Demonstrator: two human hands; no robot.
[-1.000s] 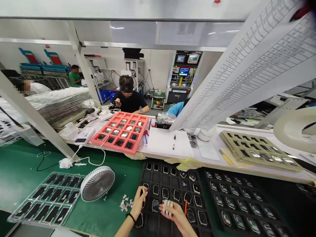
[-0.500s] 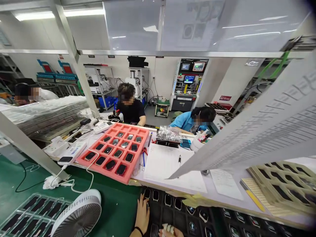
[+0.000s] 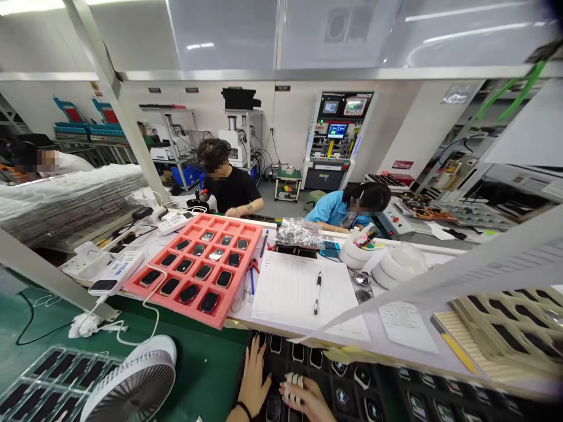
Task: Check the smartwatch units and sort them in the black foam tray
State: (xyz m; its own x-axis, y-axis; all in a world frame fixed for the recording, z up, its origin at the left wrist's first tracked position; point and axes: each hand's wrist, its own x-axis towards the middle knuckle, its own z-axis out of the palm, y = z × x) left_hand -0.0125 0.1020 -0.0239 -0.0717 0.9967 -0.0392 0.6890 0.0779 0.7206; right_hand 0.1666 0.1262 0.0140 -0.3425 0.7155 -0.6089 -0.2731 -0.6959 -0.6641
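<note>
1. Strips (image 3: 48, 363) of black material lie in the cells of the clear tray (image 3: 65, 382) at your far left, on the green desk (image 3: 206, 369).
2. Beside it, your white fan (image 3: 127, 387) leans, its lower part cut off by the picture's edge.
3. Rows of dark and mirror-bright watch-like units (image 3: 209, 302) sit in the pink tray (image 3: 224, 310); a white cable crosses its left side.
4. Your left hand (image 3: 253, 381) lies at the near black tray's left edge, fingers fanned and thumb out, where half a second ago the thumb lay closer in. Whether its fingertips touch a unit, you cannot tell.
5. Your right hand (image 3: 310, 398) pinches a short row of cream pieces (image 3: 294, 387) above the black tray (image 3: 325, 375), slightly farther forward than before.
6. That tray holds framed watch cases (image 3: 362, 377), one to a filled cell.
7. Pens and tools stand in the white cup (image 3: 352, 258); the round white container (image 3: 398, 266) next to it, earlier behind the hanging sheet (image 3: 505, 264), now shows.
8. More cases fill the second black tray (image 3: 435, 395), and dark pieces the beige tray (image 3: 477, 334) at far right.
</note>
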